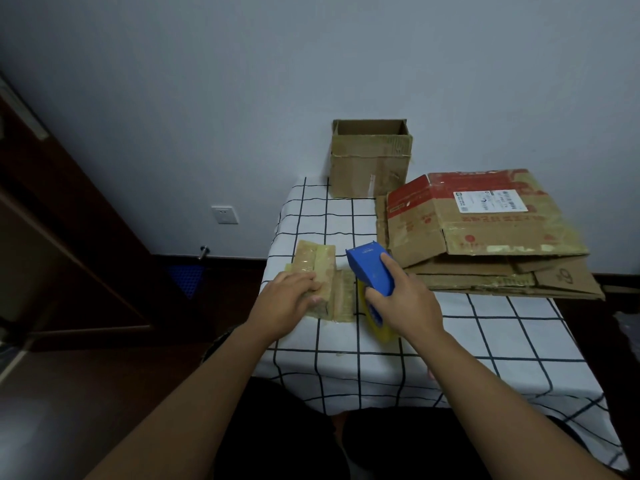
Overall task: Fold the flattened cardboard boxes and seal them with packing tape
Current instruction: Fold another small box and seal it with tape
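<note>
At the worktop's (519, 344) near left edge, your left hand (287, 303) presses, fingers nearly straight, on one small taped box (320, 268); its long axis runs away from you. Beside it, your right hand (403, 303) grips one blue tape dispenser (369, 268), nose pointing away. Behind stands one open box (369, 157); right lies a flattened stack (485, 233).

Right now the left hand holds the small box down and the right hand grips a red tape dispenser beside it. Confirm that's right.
One detail is wrong: the tape dispenser is blue, not red. The head view shows the left hand holding the small box down and the right hand gripping the dispenser beside it.
</note>
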Tool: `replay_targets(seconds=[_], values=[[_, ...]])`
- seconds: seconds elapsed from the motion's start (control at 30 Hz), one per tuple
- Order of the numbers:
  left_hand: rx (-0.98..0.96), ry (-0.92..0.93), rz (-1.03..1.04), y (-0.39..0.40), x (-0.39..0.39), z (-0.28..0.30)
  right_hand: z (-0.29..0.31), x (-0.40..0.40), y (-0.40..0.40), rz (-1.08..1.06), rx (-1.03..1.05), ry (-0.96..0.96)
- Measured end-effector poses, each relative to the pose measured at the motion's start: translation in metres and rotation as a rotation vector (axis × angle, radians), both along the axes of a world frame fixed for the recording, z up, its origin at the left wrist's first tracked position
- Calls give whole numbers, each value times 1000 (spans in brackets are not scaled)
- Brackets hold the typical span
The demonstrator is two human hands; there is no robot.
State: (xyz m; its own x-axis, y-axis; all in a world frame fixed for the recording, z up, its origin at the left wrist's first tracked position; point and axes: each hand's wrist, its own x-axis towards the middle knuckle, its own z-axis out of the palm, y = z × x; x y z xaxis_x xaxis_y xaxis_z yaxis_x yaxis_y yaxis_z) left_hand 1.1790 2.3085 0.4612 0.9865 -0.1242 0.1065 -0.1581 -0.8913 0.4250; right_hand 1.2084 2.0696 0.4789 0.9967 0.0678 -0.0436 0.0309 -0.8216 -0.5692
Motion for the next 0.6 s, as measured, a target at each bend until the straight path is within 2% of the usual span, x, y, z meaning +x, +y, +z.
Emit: replay_targets(seconds=[0.27, 0.6], values=[[47, -48, -5, 0, 4, -6, -3, 3, -1, 12, 0, -9], [123, -231, -9, -8, 6, -16, -5, 5, 0, 10, -1, -15]])
